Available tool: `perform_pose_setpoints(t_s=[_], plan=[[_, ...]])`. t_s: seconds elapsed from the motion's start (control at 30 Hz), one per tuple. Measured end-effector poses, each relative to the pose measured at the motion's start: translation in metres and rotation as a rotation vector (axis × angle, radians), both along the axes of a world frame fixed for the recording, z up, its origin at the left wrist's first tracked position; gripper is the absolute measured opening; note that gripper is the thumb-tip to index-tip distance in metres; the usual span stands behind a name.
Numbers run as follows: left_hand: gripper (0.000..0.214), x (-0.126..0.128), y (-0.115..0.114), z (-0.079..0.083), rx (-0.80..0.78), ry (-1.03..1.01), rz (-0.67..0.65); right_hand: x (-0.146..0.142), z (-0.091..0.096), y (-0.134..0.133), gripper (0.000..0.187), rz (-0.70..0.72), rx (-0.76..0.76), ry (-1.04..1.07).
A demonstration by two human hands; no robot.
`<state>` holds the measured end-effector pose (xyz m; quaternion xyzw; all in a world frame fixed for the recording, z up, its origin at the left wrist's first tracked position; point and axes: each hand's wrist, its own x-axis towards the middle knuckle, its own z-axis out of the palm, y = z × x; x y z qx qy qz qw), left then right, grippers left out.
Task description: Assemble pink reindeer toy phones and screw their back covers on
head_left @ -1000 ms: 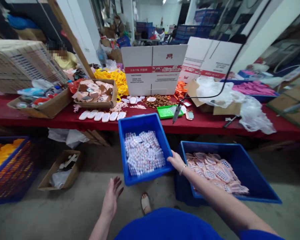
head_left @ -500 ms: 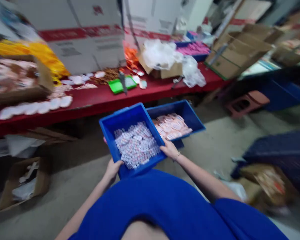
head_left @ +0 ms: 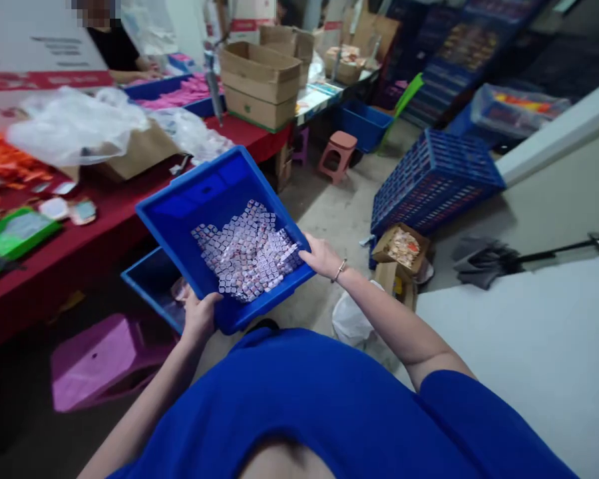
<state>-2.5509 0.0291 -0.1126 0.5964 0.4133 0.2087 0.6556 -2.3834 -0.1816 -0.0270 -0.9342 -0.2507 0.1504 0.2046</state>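
A blue plastic bin (head_left: 180, 199) is held tilted in front of my body. Many small, pale, square-looking pieces (head_left: 249, 253) lie heaped toward its near side. My left hand (head_left: 199, 315) grips the near left corner, thumb over the rim. On the right edge, my right hand (head_left: 322, 256) is closed with its thumb inside the rim; the other fingers are mostly hidden underneath. Below and to the left stands a second blue bin (head_left: 147, 283), partly covered by the held one, with a few pinkish pieces showing in it.
A red-covered table (head_left: 100, 223) runs along the left, bearing a green tray (head_left: 22, 239), plastic bags and cardboard boxes (head_left: 259, 86). A purple stool (head_left: 94, 359) is low at left. Blue crates (head_left: 429, 179) and an umbrella (head_left: 479, 263) are at right. A person (head_left: 114, 50) sits behind the table.
My view has swung to the right, bringing the crates, umbrella and purple stool into sight. The held bin has turned along with me, and the second bin now appears to its left.
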Motion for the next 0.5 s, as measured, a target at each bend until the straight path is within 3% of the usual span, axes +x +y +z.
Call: perform_pose_setpoints(t_s=[0.17, 0.23, 0.3, 0.43, 0.5], plan=[[0.035, 0.105, -0.039, 0.0, -0.003, 0.03, -0.153, 0.065, 0.002, -0.041, 0.074, -0.064, 0.062, -0.17], [0.036, 0.152, -0.055, -0.001, 0.003, 0.029, -0.245, 0.099, -0.005, -0.043, 0.075, 0.079, 0.075, -0.226], [0.034, 0.2, -0.073, -0.001, 0.01, 0.03, -0.348, 0.143, -0.015, -0.041, 0.075, 0.243, 0.01, -0.144], [0.027, 0.289, -0.11, 0.004, 0.001, 0.069, -0.565, 0.241, -0.036, -0.05, 0.093, 0.105, -0.101, -0.073], [0.028, 0.327, -0.126, 0.007, -0.02, 0.082, -0.679, 0.281, -0.043, -0.065, 0.088, 0.025, -0.118, -0.072]])
